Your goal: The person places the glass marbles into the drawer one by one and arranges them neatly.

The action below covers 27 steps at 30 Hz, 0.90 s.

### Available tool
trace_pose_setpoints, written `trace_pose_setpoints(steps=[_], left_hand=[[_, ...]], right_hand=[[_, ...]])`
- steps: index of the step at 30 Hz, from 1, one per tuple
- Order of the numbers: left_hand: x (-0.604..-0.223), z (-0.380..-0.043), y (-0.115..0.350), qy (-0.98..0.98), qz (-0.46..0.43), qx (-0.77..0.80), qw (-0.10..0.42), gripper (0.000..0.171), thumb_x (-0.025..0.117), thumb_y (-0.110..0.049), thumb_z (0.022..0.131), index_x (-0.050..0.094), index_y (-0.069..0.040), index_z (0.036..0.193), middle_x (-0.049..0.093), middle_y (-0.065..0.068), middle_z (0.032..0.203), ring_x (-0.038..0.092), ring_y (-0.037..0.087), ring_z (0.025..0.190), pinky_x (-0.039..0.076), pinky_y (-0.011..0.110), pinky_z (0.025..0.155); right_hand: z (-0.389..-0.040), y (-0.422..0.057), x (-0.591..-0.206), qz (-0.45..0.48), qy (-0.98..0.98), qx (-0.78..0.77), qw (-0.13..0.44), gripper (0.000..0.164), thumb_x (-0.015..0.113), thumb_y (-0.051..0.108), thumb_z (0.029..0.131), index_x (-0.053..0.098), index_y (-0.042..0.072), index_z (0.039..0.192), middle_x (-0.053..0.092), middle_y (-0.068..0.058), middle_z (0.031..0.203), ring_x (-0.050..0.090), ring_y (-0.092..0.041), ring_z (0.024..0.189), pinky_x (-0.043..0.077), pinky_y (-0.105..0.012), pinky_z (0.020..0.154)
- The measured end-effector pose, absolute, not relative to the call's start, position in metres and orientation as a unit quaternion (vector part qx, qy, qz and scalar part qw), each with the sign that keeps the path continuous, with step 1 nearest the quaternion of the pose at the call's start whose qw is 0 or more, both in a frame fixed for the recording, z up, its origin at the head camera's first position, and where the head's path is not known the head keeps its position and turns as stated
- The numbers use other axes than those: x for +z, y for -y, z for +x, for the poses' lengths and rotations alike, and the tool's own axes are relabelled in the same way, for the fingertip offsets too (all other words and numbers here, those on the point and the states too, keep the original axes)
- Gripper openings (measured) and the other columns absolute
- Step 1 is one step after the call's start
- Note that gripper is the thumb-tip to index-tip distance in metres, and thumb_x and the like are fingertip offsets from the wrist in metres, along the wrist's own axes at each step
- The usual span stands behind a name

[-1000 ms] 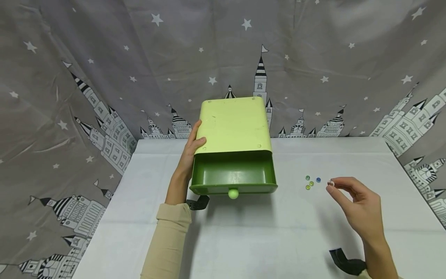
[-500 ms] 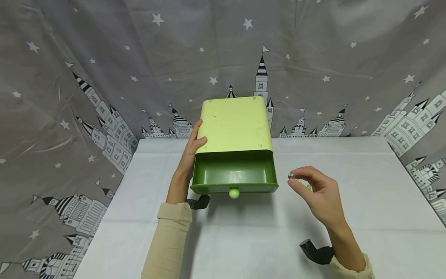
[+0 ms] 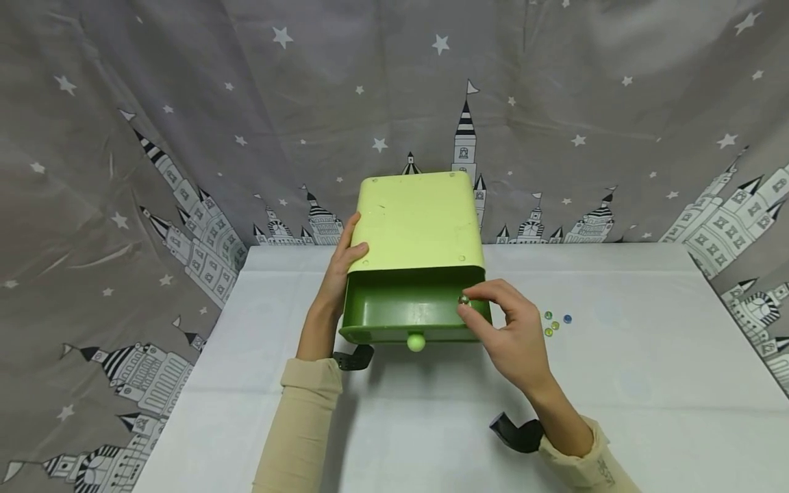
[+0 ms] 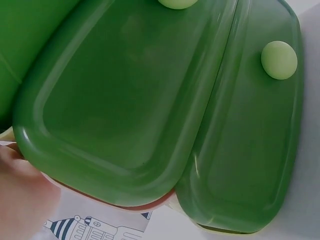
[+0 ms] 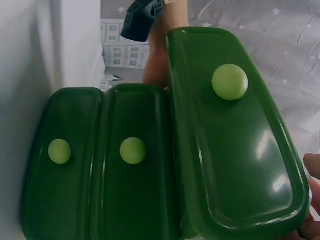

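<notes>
1. Cabinet point(image 3: 419, 219): standing at the table's middle, with its top drawer point(image 3: 382, 333) extending toward the near side; a pale knob point(image 3: 416, 342) is projecting from the front.
2. Right hand point(image 3: 514, 334): pinching a marble point(image 3: 464, 300) between thumb and index finger, over the drawer's right part.
3. Left hand point(image 3: 335, 281): resting against the cabinet's left side, index finger extending along it and thumb lying over the top edge.
4. Beads: green point(image 3: 548, 315), blue point(image 3: 568, 319) and two yellow point(image 3: 555, 326), lying on the white table point(image 3: 629, 397) just right of the right hand.
5. Surroundings: a grey curtain point(image 3: 394, 82) is hanging behind; dark wrist cameras point(image 3: 518, 435) are sitting at both wrists.
6. Obstruction: the right hand is covering the drawer's right near corner; the fingers are partly hiding the marble, and whether they are touching the drawer cannot be told.
7. Limits: the cabinet is concealing the other left fingers; the right wrist view is showing two lower drawers point(image 5: 132, 195), while its edge is cutting off the right fingers.
</notes>
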<state>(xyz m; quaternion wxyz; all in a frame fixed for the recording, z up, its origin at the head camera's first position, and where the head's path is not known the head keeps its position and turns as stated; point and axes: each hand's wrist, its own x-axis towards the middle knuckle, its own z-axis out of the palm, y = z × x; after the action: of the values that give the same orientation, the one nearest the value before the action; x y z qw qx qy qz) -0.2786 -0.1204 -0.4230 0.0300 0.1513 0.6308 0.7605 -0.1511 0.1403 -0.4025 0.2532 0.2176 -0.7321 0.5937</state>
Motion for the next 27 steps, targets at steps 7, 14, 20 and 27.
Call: trace_pose_setpoints(steps=[7,14,20,27], left_hand=[[-0.4231,-0.2783,0.1197,-0.63,0.153,0.761,0.031,0.07,0.047,-0.027,0.097,0.013,-0.028,0.159,0.009,-0.006,0.162,0.013,0.009,0.145,0.015,0.04,0.116],[-0.4227,-0.2787,0.119,-0.631,0.156,0.759,0.034,0.07,0.046,-0.028,0.098,0.013,-0.028,0.159,0.007,-0.007,0.162,0.011,0.007,0.145,0.014,0.04,0.116],[-0.4225,-0.2798,0.1185,-0.633,0.156,0.757,0.034,0.07,0.047,-0.028,0.097,0.014,-0.029,0.159,0.008,-0.008,0.162,0.011,0.007,0.145,0.013,0.039,0.116],[-0.4232,-0.2794,0.1198,-0.632,0.157,0.758,0.034,0.07,0.047,-0.028,0.097,0.013,-0.028,0.159,0.007,-0.007,0.163,0.01,0.007,0.145,0.013,0.039,0.116]], right_hand=[[-0.1507,-0.133,-0.4039,0.215,0.74,0.584,0.254,0.019,0.074,-0.007,0.082,0.073,0.001,0.099,0.066,-0.006,0.097,0.06,-0.02,0.095,0.046,-0.031,0.089],[-0.1504,-0.1313,-0.4026,0.238,0.722,0.594,0.261,0.028,0.073,-0.009,0.082,0.069,-0.004,0.109,0.066,-0.015,0.107,0.059,-0.023,0.101,0.046,-0.032,0.091],[-0.151,-0.1342,-0.4046,0.248,0.711,0.604,0.261,0.034,0.071,-0.013,0.08,0.064,-0.009,0.112,0.063,-0.023,0.108,0.058,-0.025,0.104,0.046,-0.033,0.093],[-0.148,-0.1336,-0.406,0.236,0.722,0.602,0.245,0.033,0.072,-0.012,0.08,0.066,-0.007,0.112,0.064,-0.018,0.11,0.057,-0.022,0.106,0.045,-0.031,0.094]])
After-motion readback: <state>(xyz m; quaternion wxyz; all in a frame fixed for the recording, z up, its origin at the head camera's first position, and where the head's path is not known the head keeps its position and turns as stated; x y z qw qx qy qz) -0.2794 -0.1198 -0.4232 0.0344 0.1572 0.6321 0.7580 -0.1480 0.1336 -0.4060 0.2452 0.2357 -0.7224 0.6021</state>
